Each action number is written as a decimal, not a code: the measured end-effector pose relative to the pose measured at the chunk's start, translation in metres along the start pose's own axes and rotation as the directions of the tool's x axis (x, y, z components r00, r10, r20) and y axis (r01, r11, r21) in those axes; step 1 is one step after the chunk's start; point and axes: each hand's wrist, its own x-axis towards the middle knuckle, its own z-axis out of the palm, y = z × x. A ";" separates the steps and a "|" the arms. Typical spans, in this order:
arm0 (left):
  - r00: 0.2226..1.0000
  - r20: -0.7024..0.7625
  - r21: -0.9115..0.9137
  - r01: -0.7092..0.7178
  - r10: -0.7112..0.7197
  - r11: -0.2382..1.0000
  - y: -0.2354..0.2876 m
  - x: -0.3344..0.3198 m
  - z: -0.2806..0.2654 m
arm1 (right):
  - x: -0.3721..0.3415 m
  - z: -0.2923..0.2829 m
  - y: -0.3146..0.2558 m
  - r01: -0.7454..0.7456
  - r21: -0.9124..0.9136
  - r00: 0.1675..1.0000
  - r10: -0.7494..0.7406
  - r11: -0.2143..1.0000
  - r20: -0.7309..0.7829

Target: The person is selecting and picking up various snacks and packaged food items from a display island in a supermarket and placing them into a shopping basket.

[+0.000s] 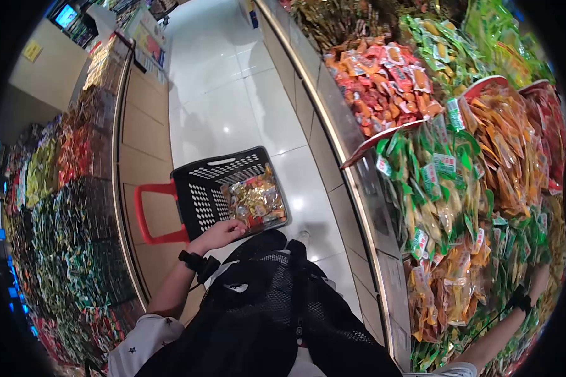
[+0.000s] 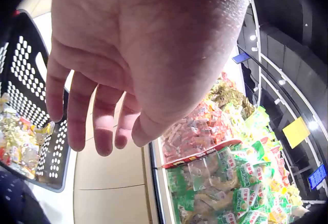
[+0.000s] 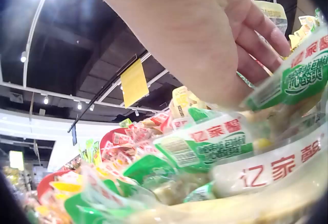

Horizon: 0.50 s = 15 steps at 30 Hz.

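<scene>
So closest in, there's a black mesh bag [image 1: 270,295] on the person's front, with dark straps round both wrists. Left grip [image 1: 225,234] is a bare hand with fingers relaxed and apart, nothing in it, right by the near rim of a black basket [image 1: 199,195]. Can't tell if it's actually touching the rim. The basket sits in the aisle, red handle [image 1: 146,217] sticking out on its left, with a pile of shiny gold and red packets [image 1: 256,196] inside.

Over on the right, the other arm reaches well in past the metal-trimmed aisle edge of the tabletop [image 1: 333,135]. Right grip [image 3: 205,45] is down among green-and-white packets [image 3: 207,141], fingers partly bent with gaps between them. One packet [image 3: 307,68] overlaps the fingertips, and the thumb tip is hidden, so honestly can't tell whether it's pinching anything.

Further along that same edge there's a heap of red and orange packets [image 1: 387,78] behind a red-rimmed divider, and orange packets [image 1: 503,138] lie further in from the edge. Across the pale tiled floor [image 1: 220,107] another stand is piled with colourful packets [image 1: 75,232]. Way back, a lit screen [image 1: 65,16] in the far left corner.
</scene>
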 end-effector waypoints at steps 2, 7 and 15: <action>0.999 -0.022 -0.033 0.032 -0.033 0.999 -0.027 -0.006 0.000 | -0.001 -0.003 0.003 0.066 0.142 0.994 -0.077 0.988 0.075; 0.996 -0.043 -0.086 0.077 -0.081 0.993 -0.097 -0.014 0.001 | -0.016 -0.055 0.007 0.071 0.303 0.997 -0.073 0.950 -0.004; 1.000 -0.026 0.095 0.001 0.001 0.996 -0.160 -0.013 -0.024 | -0.244 -0.200 -0.226 0.572 0.594 0.812 -0.288 0.566 -0.507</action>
